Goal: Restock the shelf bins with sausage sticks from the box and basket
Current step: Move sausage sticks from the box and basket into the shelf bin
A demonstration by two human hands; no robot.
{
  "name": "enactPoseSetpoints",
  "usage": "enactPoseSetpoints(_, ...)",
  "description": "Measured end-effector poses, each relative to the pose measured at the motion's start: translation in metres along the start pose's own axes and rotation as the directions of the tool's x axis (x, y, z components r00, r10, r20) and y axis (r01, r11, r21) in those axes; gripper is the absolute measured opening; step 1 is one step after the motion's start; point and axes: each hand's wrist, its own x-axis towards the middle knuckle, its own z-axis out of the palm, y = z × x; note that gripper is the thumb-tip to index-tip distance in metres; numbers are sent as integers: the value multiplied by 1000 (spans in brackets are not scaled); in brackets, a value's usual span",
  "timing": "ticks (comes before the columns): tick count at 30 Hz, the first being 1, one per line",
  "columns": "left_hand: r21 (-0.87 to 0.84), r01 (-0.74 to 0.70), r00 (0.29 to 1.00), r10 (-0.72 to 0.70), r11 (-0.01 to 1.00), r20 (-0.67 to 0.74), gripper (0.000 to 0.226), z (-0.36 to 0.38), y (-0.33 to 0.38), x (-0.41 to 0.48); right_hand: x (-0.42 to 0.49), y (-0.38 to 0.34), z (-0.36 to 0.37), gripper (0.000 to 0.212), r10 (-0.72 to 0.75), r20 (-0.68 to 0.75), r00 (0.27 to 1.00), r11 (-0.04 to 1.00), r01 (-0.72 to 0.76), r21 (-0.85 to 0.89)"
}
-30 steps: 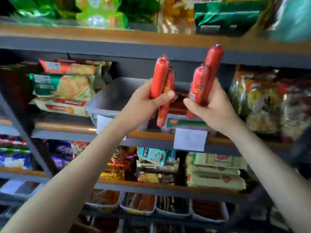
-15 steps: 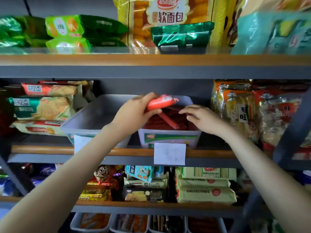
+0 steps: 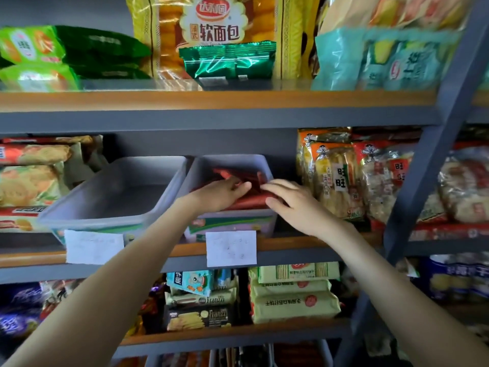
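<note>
Two flat hands, left [image 3: 219, 193] and right [image 3: 293, 205], rest on sausage sticks [image 3: 250, 201] in grey bin [image 3: 211, 168].

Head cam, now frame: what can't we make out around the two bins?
All in the head view:
- sausage sticks in the right bin: count unknown, both hands cover the pile.
- left hand, right hand: grip unclear, fingertips buried among the sticks.
- paper label: writing too faint.
- lowest trays: cut off by the bottom edge, blurred.
- box and basket: outside the frame.
</note>
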Motion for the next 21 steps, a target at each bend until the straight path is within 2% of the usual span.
enactPoseSetpoints(2,98,-35,993,45,995,-112,45,-1,-4,-16,-1,-7,13,41,-31,-26,999,997,30,-72)
enactPoseSetpoints(4,124,-87,960,116,989,-254,39,2,-15,-38,-2,-24,26,42,-79,-94,992,994,71,-78)
enactPoseSetpoints(7,86,-163,850,184,983,-494,32,10,-43,-87,-1,-66,50,43,-264,-207,942,964,249,-97)
enactPoseSetpoints(10,82,-183,780,196,980,-594,31,18,-79,-151,2,-119,87,45,-413,-159,897,910,413,-34)
enactPoseSetpoints(12,89,-98,777,132,991,-616,29,28,-112,-196,3,-157,118,45,-498,-111,860,864,503,20)
enactPoseSetpoints(16,9,159,784,-121,987,-610,31,52,-183,-296,5,-238,186,43,-649,-6,761,750,640,168)
enactPoseSetpoints(18,-57,327,744,-294,943,-600,32,66,-215,-349,2,-276,222,43,-715,64,696,691,688,222)
enactPoseSetpoints(21,-143,547,628,-517,825,-582,36,92,-257,-429,-6,-325,279,44,-801,118,587,594,754,280)
